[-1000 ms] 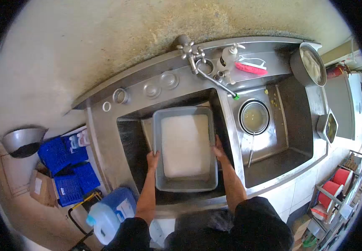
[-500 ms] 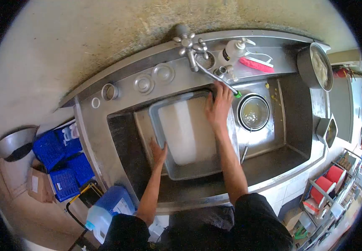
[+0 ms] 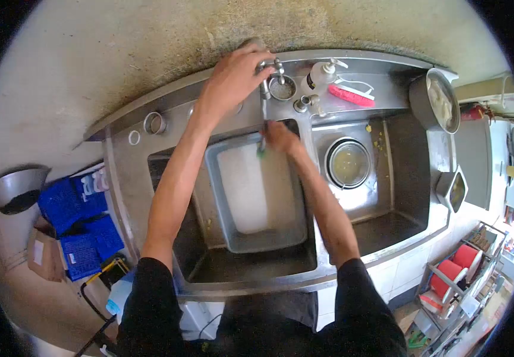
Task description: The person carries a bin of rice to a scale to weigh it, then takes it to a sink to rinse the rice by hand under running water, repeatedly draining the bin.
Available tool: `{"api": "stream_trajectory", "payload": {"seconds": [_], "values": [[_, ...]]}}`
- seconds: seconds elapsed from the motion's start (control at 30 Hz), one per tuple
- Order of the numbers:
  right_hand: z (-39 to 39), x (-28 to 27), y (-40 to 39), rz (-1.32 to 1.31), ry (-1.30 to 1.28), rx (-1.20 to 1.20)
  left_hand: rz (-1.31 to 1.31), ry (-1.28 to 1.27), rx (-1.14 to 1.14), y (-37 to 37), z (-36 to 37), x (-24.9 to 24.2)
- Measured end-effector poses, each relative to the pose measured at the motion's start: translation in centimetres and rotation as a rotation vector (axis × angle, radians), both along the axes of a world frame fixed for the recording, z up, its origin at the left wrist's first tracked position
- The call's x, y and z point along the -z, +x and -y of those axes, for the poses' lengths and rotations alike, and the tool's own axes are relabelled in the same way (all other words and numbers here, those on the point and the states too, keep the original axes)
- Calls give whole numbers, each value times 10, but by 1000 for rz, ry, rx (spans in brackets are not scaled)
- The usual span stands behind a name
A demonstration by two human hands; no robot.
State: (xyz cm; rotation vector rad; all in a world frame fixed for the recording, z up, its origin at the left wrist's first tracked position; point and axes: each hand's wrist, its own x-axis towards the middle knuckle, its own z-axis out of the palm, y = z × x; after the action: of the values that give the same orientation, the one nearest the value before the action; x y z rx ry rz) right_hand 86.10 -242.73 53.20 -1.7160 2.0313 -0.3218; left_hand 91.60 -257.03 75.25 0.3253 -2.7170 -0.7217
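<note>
My left hand (image 3: 239,74) is raised to the tap (image 3: 277,66) at the back of the sink, its fingers closed round the left knob. My right hand (image 3: 280,138) holds the tap's spout (image 3: 264,110) near its green tip, over the back of a grey plastic tub (image 3: 213,190). The tub stands in the left basin with cloudy liquid and a white band across it. A round metal bowl (image 3: 350,163) with liquid sits in the right basin.
A pump bottle (image 3: 319,78), a pink brush (image 3: 352,95) and a small metal cup (image 3: 282,88) stand on the back ledge. A large pot (image 3: 418,98) is at the right corner. Blue crates (image 3: 81,250) and a metal basin (image 3: 16,181) lie at the left.
My left hand has left the tub's left side and gone up to the tap. My right hand has moved left with the spout, which now points over the tub.
</note>
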Motion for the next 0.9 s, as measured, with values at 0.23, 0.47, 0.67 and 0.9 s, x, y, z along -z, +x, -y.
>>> {"api": "stream_trajectory", "payload": {"seconds": [0.23, 0.47, 0.67, 0.9], "values": [[-8, -103, -70, 947, -112, 728, 203, -162, 11, -18, 13, -4], [13, -141, -90, 878, -131, 447, 455, -128, -277, -39, -11, -47], [15, -141, -94, 675, -85, 494, 395, -2, -238, -37, 1, -28], [33, -107, -105, 234, -570, 266, -477, 544, -561, 24, -20, 87]]}}
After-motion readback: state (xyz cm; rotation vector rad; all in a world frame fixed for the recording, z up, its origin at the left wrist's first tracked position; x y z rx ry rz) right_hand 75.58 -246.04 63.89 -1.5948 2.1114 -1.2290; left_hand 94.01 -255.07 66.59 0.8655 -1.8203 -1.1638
